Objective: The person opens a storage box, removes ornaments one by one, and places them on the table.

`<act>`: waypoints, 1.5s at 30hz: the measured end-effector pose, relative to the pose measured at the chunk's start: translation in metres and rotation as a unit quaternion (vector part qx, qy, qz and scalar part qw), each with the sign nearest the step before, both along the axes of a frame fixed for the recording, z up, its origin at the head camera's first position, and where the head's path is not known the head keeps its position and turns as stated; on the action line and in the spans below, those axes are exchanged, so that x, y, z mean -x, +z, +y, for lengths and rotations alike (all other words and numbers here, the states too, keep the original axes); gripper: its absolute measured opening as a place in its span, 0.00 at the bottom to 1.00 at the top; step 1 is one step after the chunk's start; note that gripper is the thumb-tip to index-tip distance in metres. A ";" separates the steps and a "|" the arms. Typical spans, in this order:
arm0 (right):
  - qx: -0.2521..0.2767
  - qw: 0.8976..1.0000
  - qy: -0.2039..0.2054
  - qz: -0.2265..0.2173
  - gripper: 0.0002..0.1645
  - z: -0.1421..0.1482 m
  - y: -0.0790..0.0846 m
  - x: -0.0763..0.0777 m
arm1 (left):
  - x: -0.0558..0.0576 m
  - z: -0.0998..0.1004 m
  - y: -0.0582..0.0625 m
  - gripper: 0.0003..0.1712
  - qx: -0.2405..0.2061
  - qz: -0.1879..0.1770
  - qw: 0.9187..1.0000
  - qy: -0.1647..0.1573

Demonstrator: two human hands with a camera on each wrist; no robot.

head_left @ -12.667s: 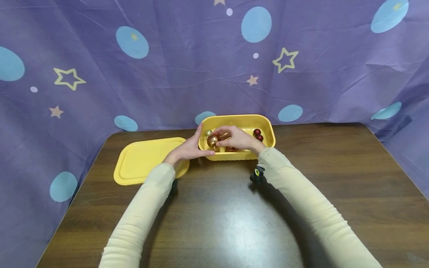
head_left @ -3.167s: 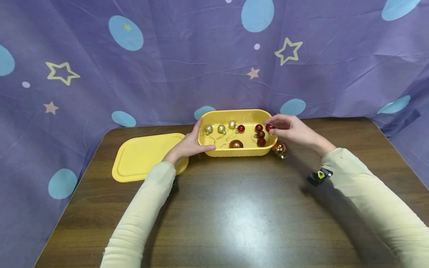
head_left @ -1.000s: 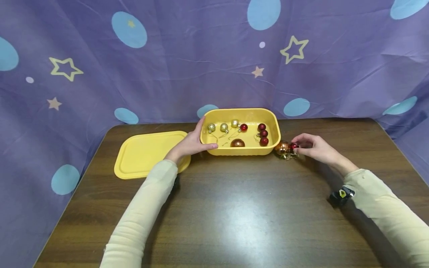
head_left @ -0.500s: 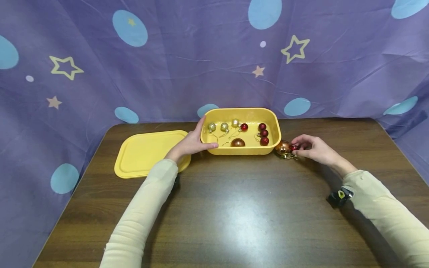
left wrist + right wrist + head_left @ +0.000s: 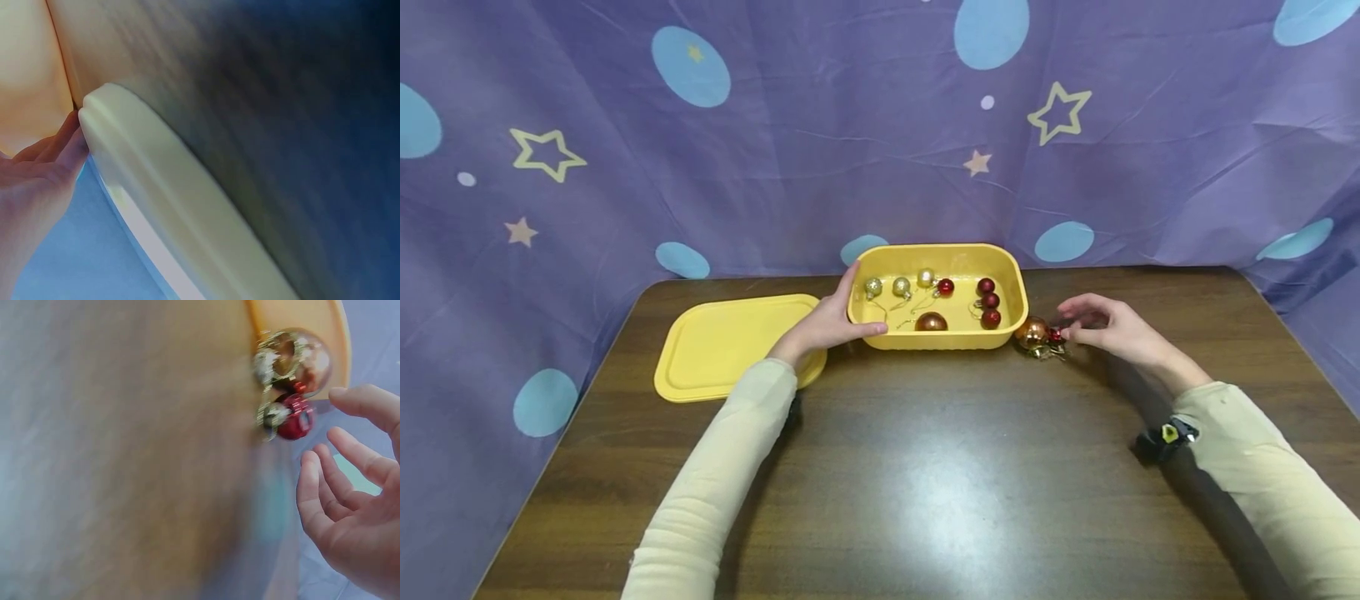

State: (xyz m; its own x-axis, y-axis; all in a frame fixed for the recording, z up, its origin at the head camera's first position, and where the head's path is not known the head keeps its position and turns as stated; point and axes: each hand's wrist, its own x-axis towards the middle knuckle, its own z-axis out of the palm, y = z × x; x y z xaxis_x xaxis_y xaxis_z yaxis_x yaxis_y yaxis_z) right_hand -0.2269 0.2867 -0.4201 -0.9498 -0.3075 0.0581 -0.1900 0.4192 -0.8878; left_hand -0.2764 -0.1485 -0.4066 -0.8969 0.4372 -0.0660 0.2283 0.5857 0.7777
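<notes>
A yellow box [image 5: 1015, 287] stands at the back of the table. My left hand [image 5: 827, 323] holds its left end, thumb on the front rim and fingers along the side. Three gold baubles [image 5: 901, 287], a bright red bauble [image 5: 946, 287], three dark red baubles [image 5: 990, 301] and a copper bauble [image 5: 931, 322] lie inside. Outside its front right corner sit a larger copper bauble [image 5: 1032, 332] and a small red bauble [image 5: 296, 417] with gold caps and cords. My right hand [image 5: 1116, 333] is just right of them, fingers parted, with a gap showing in the right wrist view.
The yellow lid [image 5: 722, 346] lies flat on the brown wooden table [image 5: 880, 467], left of the box and partly beneath my left hand. A purple curtain [image 5: 850, 150] with stars and blue ovals hangs close behind the table's back edge.
Seconds ago my right hand held the red bauble over the box's right end, then set it beside the larger copper bauble. Its fingers have now come off the bauble. My left hand stays put.
</notes>
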 end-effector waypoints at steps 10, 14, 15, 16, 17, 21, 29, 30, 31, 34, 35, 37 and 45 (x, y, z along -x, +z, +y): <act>-0.006 0.997 -0.025 0.067 0.20 -0.020 0.024 0.001 | 0.000 -0.001 -0.001 0.68 -0.002 0.002 1.000 0.001; 0.011 0.997 -0.009 0.077 0.19 -0.031 0.032 0.000 | 0.000 0.000 -0.001 0.68 -0.002 0.000 1.000 -0.001; 0.018 0.997 -0.004 0.078 0.19 -0.033 0.033 0.000 | 0.000 0.000 -0.001 0.68 -0.001 0.000 1.000 -0.001; 0.023 0.997 0.002 0.079 0.19 -0.036 0.035 0.000 | 0.000 0.000 0.000 0.68 0.001 0.001 1.000 -0.001; 0.029 0.996 0.007 0.079 0.19 -0.038 0.037 0.000 | 0.001 0.000 0.000 0.68 0.003 0.002 1.000 -0.002; 0.056 0.995 0.025 0.073 0.19 -0.048 0.043 0.001 | 0.000 0.000 0.002 0.68 0.011 0.001 1.000 0.003; 0.071 0.993 0.051 0.083 0.18 -0.063 0.048 0.002 | -0.001 0.001 0.001 0.68 0.007 0.000 1.000 -0.001; 0.071 0.993 0.053 0.081 0.18 -0.065 0.048 0.002 | -0.001 0.001 0.001 0.68 0.007 -0.001 1.000 0.000; 0.070 0.993 0.055 0.076 0.18 -0.067 0.048 0.002 | -0.002 0.001 0.001 0.69 0.007 -0.001 1.000 -0.001; 0.062 0.995 0.050 0.059 0.18 -0.075 0.048 0.003 | -0.002 -0.001 0.001 0.69 0.007 0.000 1.000 -0.002; 0.062 0.996 0.047 0.052 0.17 -0.078 0.048 0.004 | -0.003 -0.001 0.001 0.69 0.006 -0.002 1.000 -0.002; 0.062 0.996 0.041 0.041 0.17 -0.083 0.048 0.006 | -0.002 -0.001 0.000 0.69 0.005 -0.001 1.000 -0.003; 0.033 0.999 -0.009 0.007 0.20 -0.105 0.048 0.018 | -0.001 0.001 0.002 0.70 0.020 0.003 1.000 -0.004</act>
State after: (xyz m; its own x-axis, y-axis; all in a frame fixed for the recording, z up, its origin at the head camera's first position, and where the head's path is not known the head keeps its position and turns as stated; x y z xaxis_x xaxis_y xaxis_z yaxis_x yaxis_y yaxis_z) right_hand -0.2448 0.1812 -0.3720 -0.9543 -0.2848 0.0909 -0.1951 0.3631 -0.9111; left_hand -0.2753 -0.1479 -0.4045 -0.8941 0.4411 -0.0777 0.2379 0.6147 0.7520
